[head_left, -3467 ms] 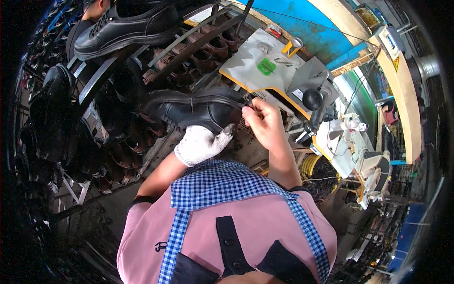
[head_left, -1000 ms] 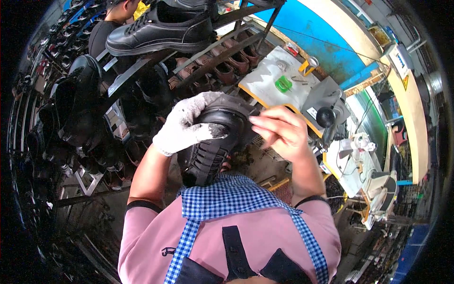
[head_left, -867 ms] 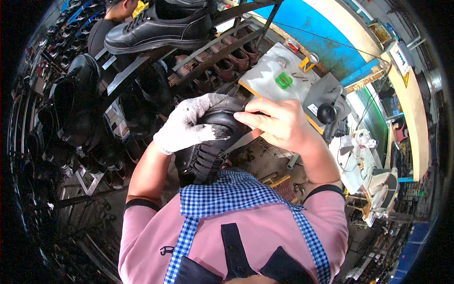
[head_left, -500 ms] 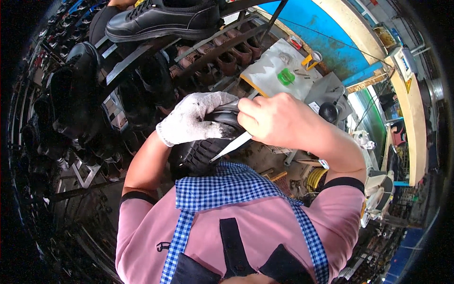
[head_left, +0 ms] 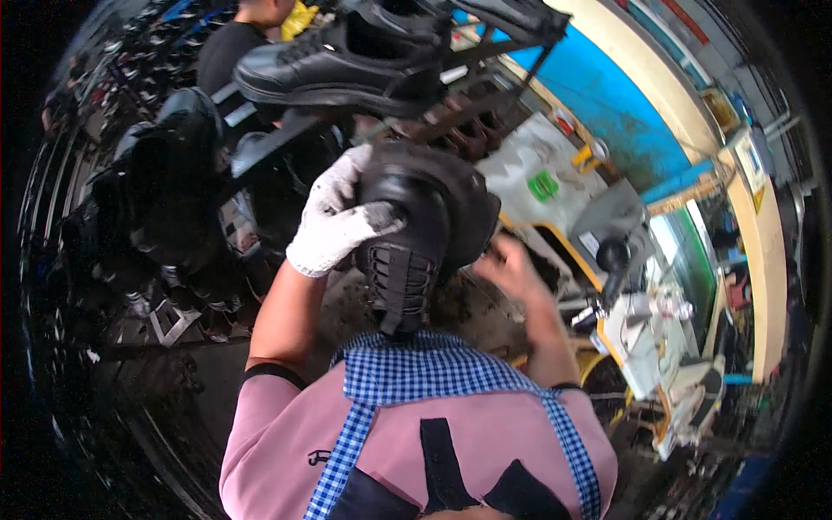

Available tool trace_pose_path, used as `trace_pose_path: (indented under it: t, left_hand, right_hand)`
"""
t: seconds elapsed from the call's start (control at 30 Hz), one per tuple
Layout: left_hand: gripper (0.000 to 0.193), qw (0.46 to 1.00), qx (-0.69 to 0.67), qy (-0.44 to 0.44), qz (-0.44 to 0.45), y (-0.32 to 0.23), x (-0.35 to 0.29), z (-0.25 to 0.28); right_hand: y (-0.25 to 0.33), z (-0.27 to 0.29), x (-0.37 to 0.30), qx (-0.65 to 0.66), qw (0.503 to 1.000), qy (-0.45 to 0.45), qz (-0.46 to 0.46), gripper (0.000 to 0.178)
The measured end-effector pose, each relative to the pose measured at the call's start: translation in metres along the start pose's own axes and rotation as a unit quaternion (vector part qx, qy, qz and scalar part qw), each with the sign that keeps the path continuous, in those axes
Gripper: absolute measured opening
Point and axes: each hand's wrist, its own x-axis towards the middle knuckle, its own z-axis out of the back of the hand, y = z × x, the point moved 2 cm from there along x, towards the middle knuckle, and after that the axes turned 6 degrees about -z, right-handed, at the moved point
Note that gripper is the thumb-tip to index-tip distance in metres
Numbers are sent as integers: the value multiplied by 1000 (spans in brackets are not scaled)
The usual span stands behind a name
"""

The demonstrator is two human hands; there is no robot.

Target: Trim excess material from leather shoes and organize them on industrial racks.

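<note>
My left hand (head_left: 334, 221), in a white knitted glove with a dark-smudged thumb, grips a black lace-up shoe (head_left: 403, 277) in front of my chest. The shoe stands on end, its laced front facing me and its lower end close to my apron. A wide black piece (head_left: 477, 204) spreads out at its upper right; whether it belongs to the same shoe I cannot tell. My bare right hand (head_left: 513, 267) is just right of the shoe, smeared by motion. Its fingertips are partly hidden behind the black piece, so what it holds, if anything, does not show.
Black shoes (head_left: 338, 69) crowd a metal rack ahead and left. Behind it is a person in a dark top (head_left: 230, 54). A white-topped table (head_left: 511, 178) at right carries a green item (head_left: 543, 185) and a yellow one (head_left: 591, 158). A grey machine (head_left: 620, 221) stands beside it.
The shoe has been turned from its sole to its laced side and raised. My right hand has moved off it, down and right; the white pointed tool it held is out of sight.
</note>
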Motion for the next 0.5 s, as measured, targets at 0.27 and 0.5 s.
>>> trace_pose_path:
  t: [0.27,0.5]
  left_hand:
    - [52,946,19,-301,-116,-43,-9,8]
    - [58,774,570,-31,-273,-87,-65,-22]
  right_hand:
    - [-33,-98,-20,499,819,184,-218,71]
    - [72,-124,54,606,705,275,-245,47]
